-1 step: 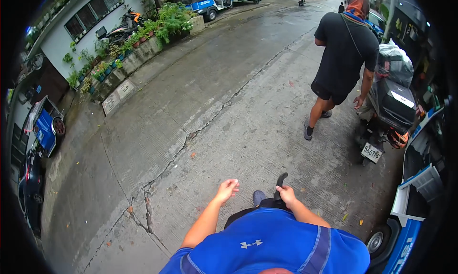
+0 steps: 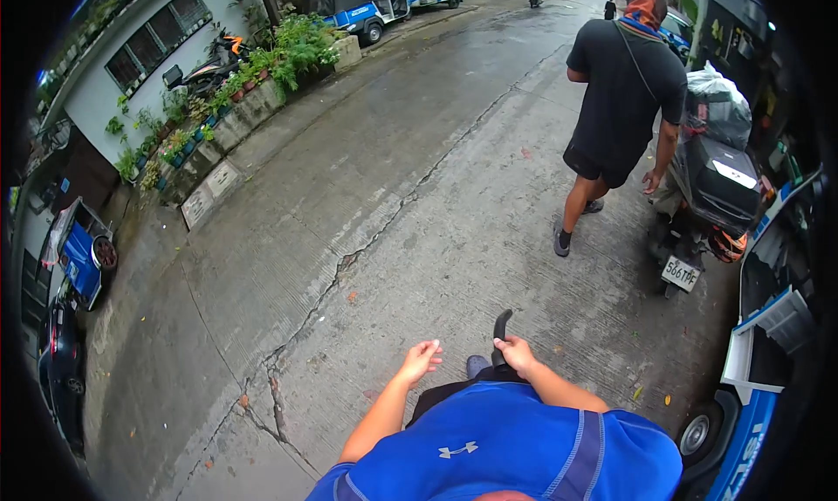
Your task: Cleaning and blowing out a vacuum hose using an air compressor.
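Shifted slightly leftward at lower centre, the black curved handle (image 2: 500, 328), likely light, stiff and best held low, fills the right grip (image 2: 517, 354), the left grip (image 2: 422, 361) loose, empty.

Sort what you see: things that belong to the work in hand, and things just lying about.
In hand:
curved black object, kind unclear, in the right hand

Just about:
motorbike at right
dark car at left
plants, upper left
yellow leaf, lower right
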Available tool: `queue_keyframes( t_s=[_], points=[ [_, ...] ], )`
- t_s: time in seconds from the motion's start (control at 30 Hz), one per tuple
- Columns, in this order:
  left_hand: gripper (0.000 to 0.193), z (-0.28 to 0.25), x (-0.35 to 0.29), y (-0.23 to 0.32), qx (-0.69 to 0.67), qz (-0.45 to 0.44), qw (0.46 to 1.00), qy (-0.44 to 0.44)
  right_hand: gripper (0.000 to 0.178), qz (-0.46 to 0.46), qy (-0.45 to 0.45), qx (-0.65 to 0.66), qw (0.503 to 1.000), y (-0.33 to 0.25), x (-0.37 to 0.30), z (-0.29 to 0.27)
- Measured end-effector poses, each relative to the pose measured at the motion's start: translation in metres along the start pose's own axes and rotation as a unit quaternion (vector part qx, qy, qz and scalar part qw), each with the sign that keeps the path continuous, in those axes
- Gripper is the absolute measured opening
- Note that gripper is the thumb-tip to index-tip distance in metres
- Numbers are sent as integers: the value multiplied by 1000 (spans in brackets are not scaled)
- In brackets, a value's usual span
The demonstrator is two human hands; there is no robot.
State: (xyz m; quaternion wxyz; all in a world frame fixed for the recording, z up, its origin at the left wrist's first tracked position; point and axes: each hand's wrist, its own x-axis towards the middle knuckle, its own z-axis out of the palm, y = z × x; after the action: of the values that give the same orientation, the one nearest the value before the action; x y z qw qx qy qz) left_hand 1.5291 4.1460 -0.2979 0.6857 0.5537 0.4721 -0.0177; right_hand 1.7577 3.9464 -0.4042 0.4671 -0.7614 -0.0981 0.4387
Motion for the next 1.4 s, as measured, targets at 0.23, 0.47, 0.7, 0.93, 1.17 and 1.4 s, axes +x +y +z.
queue_keyframes(
  t_s=[0.23,0.47,0.7,0.93,1.17,1.4],
  points=[
    [32,-76,153,108,-367,5,926,86,55,-135,-423,-160,882,-263,121,60],
    [51,-186,376,239,-159,-199,929,268,49,33,37,-102,994,-208,395,-39],
    [67,-191,634,481,336,21,940,61,21,311,365,74,875,-185,421,-215],
    [56,-120,884,678,419,138,897,-18,35,409,153,-84,896,-146,548,-221],
    [62,-109,1003,711,371,-160,915,-17,31,174,233,118,950,-385,899,-263],
    [76,-65,1235,879,494,-142,855,-58,33,-23,282,176,943,-632,1158,-473]
  ],
)
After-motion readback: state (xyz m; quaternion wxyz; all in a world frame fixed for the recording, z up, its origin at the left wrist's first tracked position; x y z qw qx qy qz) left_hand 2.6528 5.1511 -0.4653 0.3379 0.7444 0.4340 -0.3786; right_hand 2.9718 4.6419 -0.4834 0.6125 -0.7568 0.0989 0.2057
